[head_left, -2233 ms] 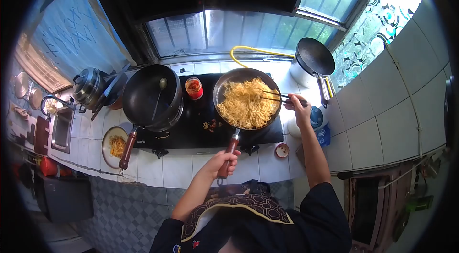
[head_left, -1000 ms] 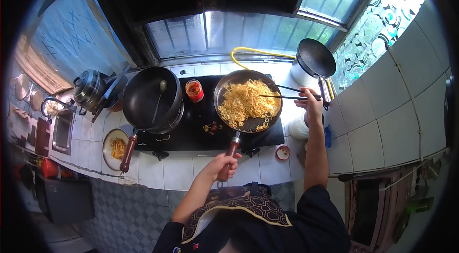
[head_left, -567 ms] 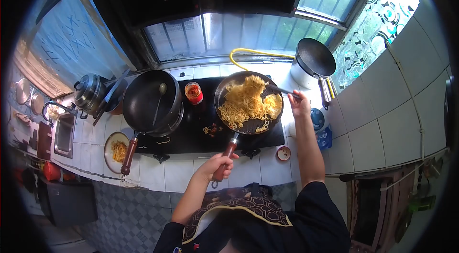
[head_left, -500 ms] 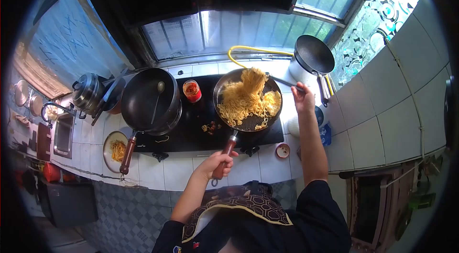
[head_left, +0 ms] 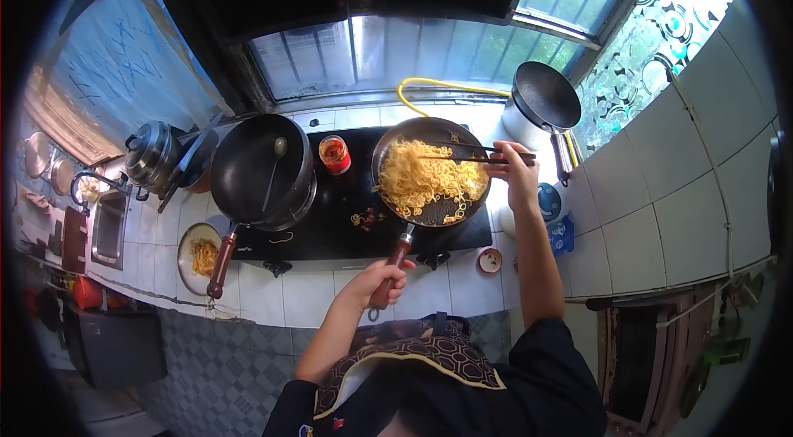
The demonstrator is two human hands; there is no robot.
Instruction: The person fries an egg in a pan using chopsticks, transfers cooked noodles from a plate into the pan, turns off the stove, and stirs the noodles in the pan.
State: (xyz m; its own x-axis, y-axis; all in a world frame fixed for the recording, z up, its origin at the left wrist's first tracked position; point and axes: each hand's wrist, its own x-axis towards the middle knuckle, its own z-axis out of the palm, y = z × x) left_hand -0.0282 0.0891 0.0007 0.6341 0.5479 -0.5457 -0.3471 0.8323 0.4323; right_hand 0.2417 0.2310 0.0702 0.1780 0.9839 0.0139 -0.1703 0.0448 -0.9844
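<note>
Two bare hands are at work over a flat black glass-topped stove (head_left: pixel 343 237). The left hand (head_left: pixel 385 282) is closed in a fist around the reddish-brown wooden handle (head_left: pixel 400 253) of a round dark frying pan (head_left: pixel 472 207), which sits on the right part of the stove. The right hand (head_left: pixel 517 171) grips a pair of long dark chopsticks (head_left: pixel 477 160) that reach leftward over the pan's rim into a heap of golden-yellow noodles (head_left: pixel 429 179). The noodles lie inside the frying pan, covering most of its middle and left, with dark bare metal showing along the far and near right edges. On the left part of the stove stands a deep black wok (head_left: pixel 238 160) with a long-handled metal spoon (head_left: pixel 273 175) resting in it. Between the two pans is an open glass jar with a red label (head_left: pixel 334 154), and brownish scraps (head_left: pixel 363 219) lie on the stove nearer the person. A pale round plate (head_left: pixel 187 265) holding some food is beside the wok's handle, and a small round red-edged lid (head_left: pixel 489 261) lies on the white-tiled counter (head_left: pixel 471 288), right of the left hand.
</note>
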